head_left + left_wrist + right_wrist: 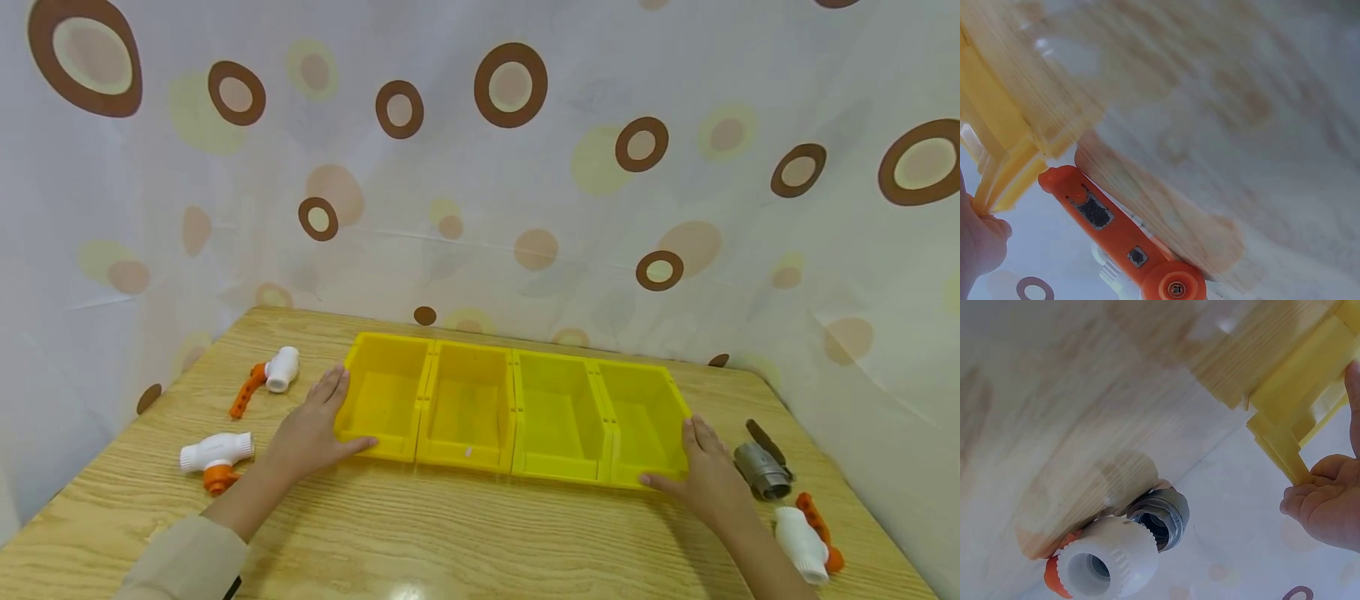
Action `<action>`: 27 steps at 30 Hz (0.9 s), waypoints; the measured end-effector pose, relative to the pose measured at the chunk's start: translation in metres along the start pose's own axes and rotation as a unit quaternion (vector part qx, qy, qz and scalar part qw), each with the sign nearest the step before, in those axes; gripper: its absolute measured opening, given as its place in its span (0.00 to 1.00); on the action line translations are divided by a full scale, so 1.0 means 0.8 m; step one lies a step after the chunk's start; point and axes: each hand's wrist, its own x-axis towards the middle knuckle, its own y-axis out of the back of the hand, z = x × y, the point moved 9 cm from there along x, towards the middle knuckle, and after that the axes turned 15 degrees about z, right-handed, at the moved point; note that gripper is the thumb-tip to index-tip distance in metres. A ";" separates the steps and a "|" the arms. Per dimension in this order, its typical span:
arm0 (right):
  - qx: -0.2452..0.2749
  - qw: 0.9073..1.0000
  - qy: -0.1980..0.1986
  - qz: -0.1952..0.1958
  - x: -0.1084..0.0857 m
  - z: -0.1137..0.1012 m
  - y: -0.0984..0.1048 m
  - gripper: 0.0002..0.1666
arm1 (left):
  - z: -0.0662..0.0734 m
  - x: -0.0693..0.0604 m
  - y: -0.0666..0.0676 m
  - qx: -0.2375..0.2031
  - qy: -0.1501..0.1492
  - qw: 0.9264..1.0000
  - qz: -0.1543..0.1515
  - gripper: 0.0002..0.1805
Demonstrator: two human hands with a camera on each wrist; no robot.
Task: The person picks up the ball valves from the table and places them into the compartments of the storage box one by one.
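Several yellow bins stand side by side in a row on the wooden table. My left hand (311, 429) grips the left-end bin (382, 400), its thumb at the front and its fingers along the outer side. At the other end, my right hand (708, 475) holds the right-end bin (645, 417) in the same way. The right wrist view shows curled fingers (1325, 494) at that bin's edge. In the left wrist view only part of the hand (985, 247) shows beside the yellow plastic.
Left of the bins lie two white ball valves (282, 369) (217, 452) with orange handles. To the right are a grey valve (763, 471) with a dark handle and a white valve (801, 543) with an orange handle. A patterned curtain (480, 192) hangs behind the table (480, 542).
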 end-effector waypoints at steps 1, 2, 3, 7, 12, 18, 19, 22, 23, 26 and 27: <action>0.000 1.000 0.000 -0.001 0.000 0.000 0.000 0.67 | 0.000 0.000 0.000 -0.001 0.000 1.000 -0.001 0.54; 0.000 1.000 -0.002 -0.002 0.000 0.000 0.000 0.67 | 0.000 0.000 0.000 -0.001 0.000 1.000 -0.001 0.54; 0.000 1.000 -0.002 -0.003 0.000 0.000 0.000 0.67 | 0.000 0.000 0.000 -0.001 0.000 1.000 -0.001 0.54; 0.000 1.000 -0.005 -0.007 0.000 0.002 -0.001 0.67 | 0.000 0.000 -0.001 -0.002 -0.001 1.000 0.000 0.54; -0.002 1.000 -0.003 -0.003 0.000 0.002 0.000 0.67 | 0.002 0.001 -0.001 -0.002 -0.007 1.000 0.003 0.54; -0.002 1.000 -0.002 0.000 -0.002 0.005 0.001 0.68 | 0.005 0.001 -0.001 -0.002 -0.009 1.000 0.003 0.54; -0.001 1.000 -0.003 -0.001 -0.003 0.006 0.001 0.68 | 0.005 0.001 -0.001 -0.001 -0.010 1.000 0.003 0.54; -0.001 1.000 -0.005 -0.001 -0.004 0.007 0.002 0.68 | 0.006 0.000 -0.002 -0.001 -0.010 1.000 0.002 0.54; 0.001 1.000 -0.005 0.000 -0.004 0.007 0.002 0.68 | 0.006 0.000 -0.002 0.001 -0.011 1.000 0.002 0.54; 0.004 1.000 -0.004 0.002 -0.006 0.007 0.002 0.68 | 0.006 -0.001 -0.002 0.006 -0.012 1.000 0.004 0.54; 0.007 1.000 -0.005 0.002 -0.007 0.007 0.002 0.68 | 0.007 -0.002 -0.002 0.007 -0.013 1.000 0.006 0.54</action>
